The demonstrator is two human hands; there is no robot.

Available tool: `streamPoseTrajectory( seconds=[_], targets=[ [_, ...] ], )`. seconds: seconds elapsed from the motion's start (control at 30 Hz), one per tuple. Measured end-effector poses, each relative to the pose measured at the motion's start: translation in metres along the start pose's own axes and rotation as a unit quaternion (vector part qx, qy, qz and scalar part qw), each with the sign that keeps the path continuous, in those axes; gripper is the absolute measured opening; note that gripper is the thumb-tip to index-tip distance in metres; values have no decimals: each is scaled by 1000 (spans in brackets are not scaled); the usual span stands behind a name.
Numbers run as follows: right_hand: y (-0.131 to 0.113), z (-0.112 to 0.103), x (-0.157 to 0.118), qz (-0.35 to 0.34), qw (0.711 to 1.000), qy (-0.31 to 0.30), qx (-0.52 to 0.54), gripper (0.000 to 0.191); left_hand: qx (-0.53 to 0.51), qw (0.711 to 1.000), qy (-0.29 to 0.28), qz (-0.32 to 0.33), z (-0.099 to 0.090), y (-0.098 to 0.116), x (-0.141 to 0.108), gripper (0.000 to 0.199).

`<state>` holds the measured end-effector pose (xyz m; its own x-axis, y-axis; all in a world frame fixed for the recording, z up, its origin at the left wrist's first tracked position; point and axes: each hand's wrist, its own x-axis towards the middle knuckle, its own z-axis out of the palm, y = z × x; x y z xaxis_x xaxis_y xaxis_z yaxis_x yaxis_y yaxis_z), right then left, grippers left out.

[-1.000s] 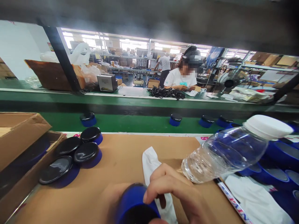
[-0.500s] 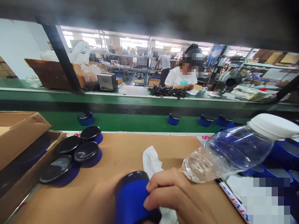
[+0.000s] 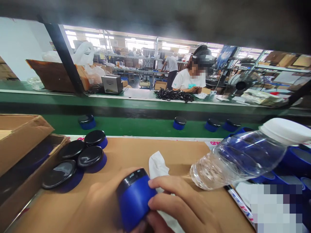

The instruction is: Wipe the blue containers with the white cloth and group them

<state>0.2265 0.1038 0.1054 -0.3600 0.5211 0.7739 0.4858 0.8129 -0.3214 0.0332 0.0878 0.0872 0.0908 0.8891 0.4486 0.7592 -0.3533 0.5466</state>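
Gripping a blue cylinder [image 3: 134, 200] whose black ring reads "ON" and "OFF", both the left hand [image 3: 102, 204] and right hand [image 3: 191, 207] clamp it; beside it lie a white cloth [image 3: 157, 165] and clear bottle [image 3: 240, 158].

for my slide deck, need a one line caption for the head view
Both hands, left hand and right hand, hold a blue cylinder over a cardboard sheet.

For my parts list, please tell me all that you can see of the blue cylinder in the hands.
The blue cylinder with a black end ring looks like smooth plastic. White marks ON and OFF are printed on the ring. It lies tilted, ring end away from the person, above the brown cardboard sheet. The left hand cups it from below; the right hand presses fingers on its side.
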Motion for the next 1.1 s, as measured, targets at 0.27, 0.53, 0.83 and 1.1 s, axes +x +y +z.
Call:
streamPoseTrajectory(
  seconds=[0.27, 0.53, 0.83, 1.1],
  targets=[
    [8, 4, 5, -16, 999, -42, -6, 14, -36, 998, -9, 41, 1, 13, 12, 36],
    [12, -2, -1, -1, 991, -52, 120, 13, -44, 999, -14, 27, 1, 17, 13, 28],
    [11, 1, -2, -22, 996, -32, 79, 25, -164, 984, -69, 20, -1, 7, 20, 24],
    [13, 12, -1, -111, 991, -40, -65, 54, -309, 927, -192, -95, 6, -19, 16, 30]
  ],
)
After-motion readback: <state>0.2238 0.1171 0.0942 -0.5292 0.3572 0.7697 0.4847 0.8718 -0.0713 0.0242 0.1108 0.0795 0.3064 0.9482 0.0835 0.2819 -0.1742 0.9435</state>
